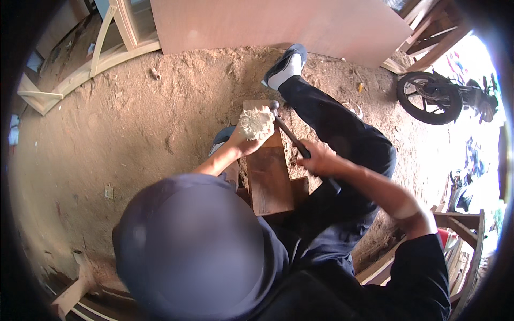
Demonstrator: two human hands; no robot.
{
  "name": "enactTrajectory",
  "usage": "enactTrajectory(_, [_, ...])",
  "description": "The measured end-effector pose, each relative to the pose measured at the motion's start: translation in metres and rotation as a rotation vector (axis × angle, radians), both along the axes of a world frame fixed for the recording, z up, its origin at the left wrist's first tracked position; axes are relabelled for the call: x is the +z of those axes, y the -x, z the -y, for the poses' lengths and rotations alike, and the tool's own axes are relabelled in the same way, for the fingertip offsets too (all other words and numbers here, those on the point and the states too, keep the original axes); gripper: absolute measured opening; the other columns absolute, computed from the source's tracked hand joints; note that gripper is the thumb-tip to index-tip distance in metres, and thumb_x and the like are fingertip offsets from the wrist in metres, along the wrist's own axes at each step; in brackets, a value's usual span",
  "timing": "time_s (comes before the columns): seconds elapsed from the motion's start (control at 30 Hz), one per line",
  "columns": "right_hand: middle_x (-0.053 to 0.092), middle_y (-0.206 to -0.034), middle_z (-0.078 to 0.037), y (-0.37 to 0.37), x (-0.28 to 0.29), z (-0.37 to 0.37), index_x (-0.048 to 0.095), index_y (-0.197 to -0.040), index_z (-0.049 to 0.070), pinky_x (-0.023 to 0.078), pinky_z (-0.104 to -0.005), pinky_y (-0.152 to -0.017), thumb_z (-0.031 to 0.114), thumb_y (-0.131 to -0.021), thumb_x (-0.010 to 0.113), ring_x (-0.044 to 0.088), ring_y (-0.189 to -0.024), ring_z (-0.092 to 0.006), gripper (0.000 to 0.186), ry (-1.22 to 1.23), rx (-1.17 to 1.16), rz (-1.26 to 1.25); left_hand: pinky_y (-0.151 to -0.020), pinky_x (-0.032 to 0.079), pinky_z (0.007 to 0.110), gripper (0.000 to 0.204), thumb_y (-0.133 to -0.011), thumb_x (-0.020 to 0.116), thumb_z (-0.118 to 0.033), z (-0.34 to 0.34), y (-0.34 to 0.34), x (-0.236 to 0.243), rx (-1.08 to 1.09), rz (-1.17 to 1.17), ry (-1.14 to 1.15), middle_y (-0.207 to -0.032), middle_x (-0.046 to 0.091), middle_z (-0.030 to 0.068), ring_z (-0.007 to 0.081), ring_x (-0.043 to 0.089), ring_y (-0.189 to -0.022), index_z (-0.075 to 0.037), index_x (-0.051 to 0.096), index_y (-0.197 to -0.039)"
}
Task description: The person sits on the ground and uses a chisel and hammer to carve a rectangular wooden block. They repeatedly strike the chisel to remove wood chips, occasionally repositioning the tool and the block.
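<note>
My left hand (pixel 247 145) is closed around a pale piece with a rough, frayed upper end (pixel 257 123), held over the far part of a low wooden bench (pixel 269 179). Whether the piece is a carved flower or splintered wood I cannot tell. In my right hand (pixel 319 159) is a hammer (pixel 289 132), gripped by its dark handle. Its metal head is beside the frayed end, near the bench's far edge; contact cannot be made out. My legs in dark trousers (pixel 332 115) are around the bench.
Sawdust and shavings cover the ground (pixel 134 117). A large flat wooden panel (pixel 278 27) stands ahead, with a curved wooden frame (pixel 101 64) at far left. A motorcycle (pixel 444 96) is at right. Timber racks (pixel 463 224) stand at lower right. A large dark rounded shape (pixel 193 246) blocks the lower left.
</note>
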State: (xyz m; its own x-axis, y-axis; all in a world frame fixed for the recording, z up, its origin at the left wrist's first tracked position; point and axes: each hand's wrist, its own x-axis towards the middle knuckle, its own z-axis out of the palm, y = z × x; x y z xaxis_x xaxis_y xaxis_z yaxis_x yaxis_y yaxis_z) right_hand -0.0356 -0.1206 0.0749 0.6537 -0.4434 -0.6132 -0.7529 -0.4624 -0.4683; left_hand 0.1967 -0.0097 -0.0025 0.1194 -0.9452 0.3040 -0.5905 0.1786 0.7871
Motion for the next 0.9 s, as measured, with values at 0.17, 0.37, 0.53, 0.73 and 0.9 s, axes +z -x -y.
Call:
enactTrajectory(0.17, [0.067, -0.080, -0.018, -0.044, 0.030, 0.043, 0.055, -0.116, 0.002, 0.058, -0.0420, -0.057, 0.015, -0.092, 0.060, 0.068, -0.057, -0.0265, 0.028, 0.097, 0.264, -0.112, -0.070, 0.050, 0.033, 0.023, -0.101, 0.054, -0.026, -0.025, -0.018, 0.028, 0.021, -0.372, -0.075, -0.074, 0.062, 0.0005, 0.0130, 0.060, -0.074, -0.010, 0.055, -0.084])
enactTrajectory(0.37, [0.066, -0.070, -0.017, -0.079, 0.041, 0.071, 0.060, -0.103, -0.004, 0.054, -0.0410, -0.045, 0.008, -0.090, 0.054, 0.068, -0.056, -0.0272, 0.018, 0.171, 0.427, -0.384, -0.070, 0.048, 0.030, 0.013, -0.099, 0.064, -0.017, -0.026, -0.019, 0.031, -0.016, -0.401, -0.160, -0.081, 0.061, -0.0011, 0.0108, 0.059, -0.076, -0.010, 0.056, -0.092])
enactTrajectory(0.53, [0.069, -0.074, -0.017, -0.105, 0.063, 0.062, 0.066, -0.107, -0.004, 0.058, -0.0399, -0.048, 0.005, -0.088, 0.057, 0.071, -0.062, -0.0268, 0.022, 0.244, 0.456, -0.390, -0.079, 0.056, 0.033, 0.008, -0.098, 0.065, -0.010, -0.026, -0.027, 0.026, -0.046, -0.570, -0.120, -0.088, 0.064, 0.0019, 0.0138, 0.064, -0.082, -0.008, 0.058, -0.096])
enactTrajectory(0.73, [0.067, -0.080, -0.012, -0.091, 0.065, 0.070, 0.069, -0.103, -0.002, 0.055, -0.0320, -0.049, 0.009, -0.096, 0.057, 0.066, -0.063, -0.0187, 0.018, 0.263, 0.524, -0.426, -0.096, 0.053, 0.042, 0.015, -0.100, 0.065, -0.025, -0.018, -0.014, 0.036, -0.116, -0.623, -0.329, -0.092, 0.066, 0.0038, 0.0167, 0.066, -0.093, -0.010, 0.062, -0.100])
enactTrajectory(0.9, [0.064, -0.083, -0.011, -0.091, 0.049, 0.092, 0.062, -0.118, -0.003, 0.053, -0.0307, -0.047, 0.011, -0.100, 0.054, 0.061, -0.058, -0.0185, 0.025, 0.215, 0.643, -0.338, -0.102, 0.050, 0.053, 0.040, -0.099, 0.063, -0.050, -0.014, -0.025, 0.062, -0.120, -0.071, -0.321, -0.113, 0.067, 0.0093, 0.0245, 0.067, -0.109, -0.014, 0.067, -0.117])
